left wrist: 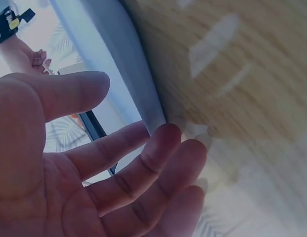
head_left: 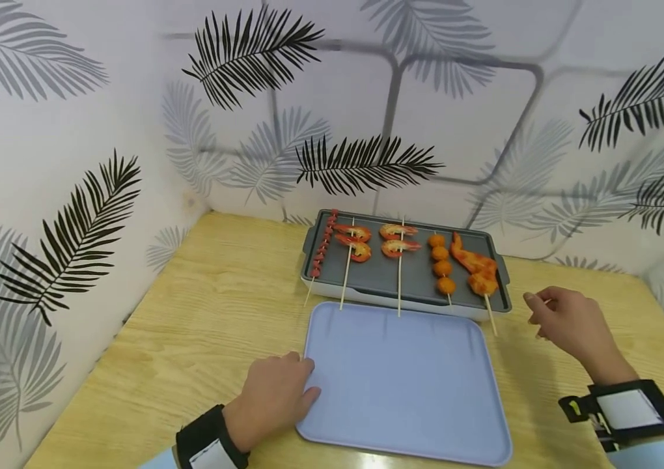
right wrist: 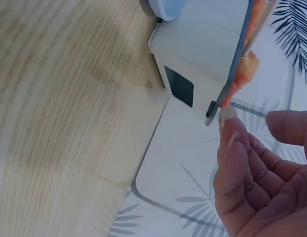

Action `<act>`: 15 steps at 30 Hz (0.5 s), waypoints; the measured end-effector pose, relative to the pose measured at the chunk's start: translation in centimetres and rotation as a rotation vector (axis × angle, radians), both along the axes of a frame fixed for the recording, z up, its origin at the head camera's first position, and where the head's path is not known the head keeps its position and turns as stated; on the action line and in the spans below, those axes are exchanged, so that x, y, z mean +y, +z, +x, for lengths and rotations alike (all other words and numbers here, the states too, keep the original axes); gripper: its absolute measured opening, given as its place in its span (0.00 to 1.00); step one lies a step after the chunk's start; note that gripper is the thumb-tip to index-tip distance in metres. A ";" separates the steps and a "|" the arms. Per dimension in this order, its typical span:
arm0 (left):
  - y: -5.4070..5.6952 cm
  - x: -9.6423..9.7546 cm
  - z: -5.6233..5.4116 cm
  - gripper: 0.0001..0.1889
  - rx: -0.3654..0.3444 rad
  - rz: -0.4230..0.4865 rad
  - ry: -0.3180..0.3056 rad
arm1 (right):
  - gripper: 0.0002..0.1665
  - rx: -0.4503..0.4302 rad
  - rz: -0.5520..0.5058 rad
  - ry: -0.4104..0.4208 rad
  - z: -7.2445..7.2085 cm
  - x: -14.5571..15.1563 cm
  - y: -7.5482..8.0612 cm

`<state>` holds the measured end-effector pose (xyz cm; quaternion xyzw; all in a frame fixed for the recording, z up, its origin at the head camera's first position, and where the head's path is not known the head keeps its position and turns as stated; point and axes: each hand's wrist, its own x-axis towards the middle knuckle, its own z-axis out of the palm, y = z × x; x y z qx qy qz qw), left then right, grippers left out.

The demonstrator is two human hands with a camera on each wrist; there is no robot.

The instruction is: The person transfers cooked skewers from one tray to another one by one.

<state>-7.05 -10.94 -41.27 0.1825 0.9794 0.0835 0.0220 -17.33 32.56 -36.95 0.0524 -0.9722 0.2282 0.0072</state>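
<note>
Left grip [head_left: 276, 396] against blue tray [head_left: 405, 384]

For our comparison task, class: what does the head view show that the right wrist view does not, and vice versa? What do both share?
Only the head view: the left hand, the shrimp skewers and the thin red skewer.

Only the right wrist view: the dark panel on the end of the grill.

Both: the right hand, the grill, the wing skewer and the blue tray, though the wrist view catches only its corner.
</note>
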 end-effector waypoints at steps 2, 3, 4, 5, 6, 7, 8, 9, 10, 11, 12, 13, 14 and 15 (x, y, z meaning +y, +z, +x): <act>0.0 -0.1 0.2 0.13 0.007 -0.007 -0.001 | 0.30 -0.004 0.003 -0.008 -0.7 -0.4 -0.4; -0.1 -0.1 0.2 0.13 0.002 -0.009 -0.002 | 0.30 -0.008 0.001 -0.011 -0.9 -0.6 -0.7; -0.1 -0.2 0.2 0.13 -0.007 -0.009 -0.004 | 0.30 -0.009 0.001 -0.014 -1.1 -0.9 -0.9; 0.0 -0.2 0.2 0.12 -0.021 -0.008 -0.007 | 0.29 -0.010 0.001 -0.018 -1.2 -1.2 -1.2; 0.0 -0.3 0.2 0.12 -0.030 -0.007 -0.012 | 0.28 -0.011 -0.001 -0.022 -1.3 -1.4 -1.4; 0.0 -0.3 0.2 0.11 -0.035 -0.005 -0.018 | 0.27 -0.010 -0.001 -0.026 -1.4 -1.5 -1.5; -0.1 -0.3 0.2 0.10 -0.038 -0.002 -0.022 | 0.25 -0.005 -0.004 -0.033 -1.5 -1.6 -1.7; 0.0 -0.3 0.2 0.10 -0.037 0.001 -0.026 | 0.24 0.010 -0.005 -0.039 -1.6 -1.8 -1.8; 0.0 -0.4 0.2 0.09 -0.034 0.005 -0.027 | 0.22 0.024 -0.003 -0.044 -1.6 -1.9 -1.9; -0.1 -0.4 0.2 0.08 -0.025 0.007 -0.026 | 0.22 0.035 -0.004 -0.048 -1.7 -1.9 -2.0; -0.1 -0.5 0.2 0.08 -0.015 0.012 -0.023 | 0.21 0.047 -0.004 -0.051 -1.8 -2.0 -2.0; -0.2 -0.5 0.3 0.08 -0.006 0.018 -0.019 | 0.20 0.056 -0.002 -0.051 -1.9 -2.1 -2.1; -0.2 -0.6 0.3 0.08 0.002 0.023 -0.013 | 0.19 0.063 -0.001 -0.049 -2.0 -2.2 -2.0; -0.3 -0.7 0.4 0.09 0.006 0.029 -0.007 | 0.19 0.064 0.003 -0.047 -2.2 -2.4 -2.0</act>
